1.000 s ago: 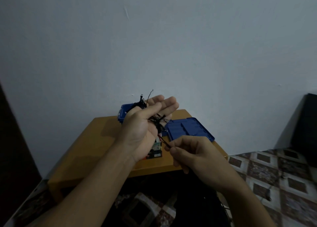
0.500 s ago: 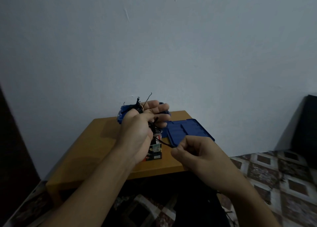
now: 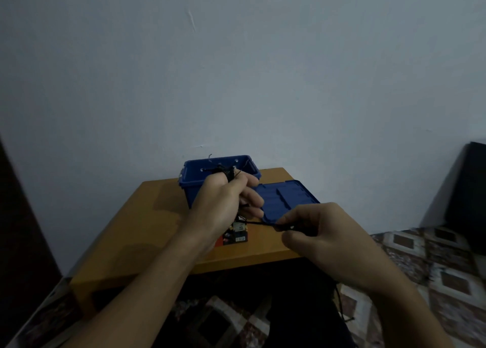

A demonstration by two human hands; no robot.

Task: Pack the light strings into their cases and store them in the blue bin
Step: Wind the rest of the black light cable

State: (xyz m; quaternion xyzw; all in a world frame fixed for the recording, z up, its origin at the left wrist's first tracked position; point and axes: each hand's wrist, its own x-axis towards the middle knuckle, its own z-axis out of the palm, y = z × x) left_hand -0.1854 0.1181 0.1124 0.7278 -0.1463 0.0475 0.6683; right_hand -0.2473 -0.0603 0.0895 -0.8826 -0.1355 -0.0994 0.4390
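My left hand (image 3: 226, 200) grips a bundle of black light string (image 3: 226, 173) wound round it, with loops sticking out above the knuckles. A loose strand runs from that hand to my right hand (image 3: 313, 229), which pinches its end between thumb and fingers. The open blue bin (image 3: 192, 187) stands at the back of the small wooden table (image 3: 147, 229), just behind my left hand. A small printed case (image 3: 236, 234) sits on the table below my left hand, partly hidden by my wrist.
The bin's blue lid (image 3: 286, 198) lies flat on the table to the right of the bin. A pale wall rises behind the table. Patterned floor tiles (image 3: 447, 263) lie to the right, and a dark object (image 3: 470, 190) stands at the far right.
My left hand's fingers have curled from straight to a fist round the string bundle. My right hand has pulled the loose strand out to the right, drawing it taut.
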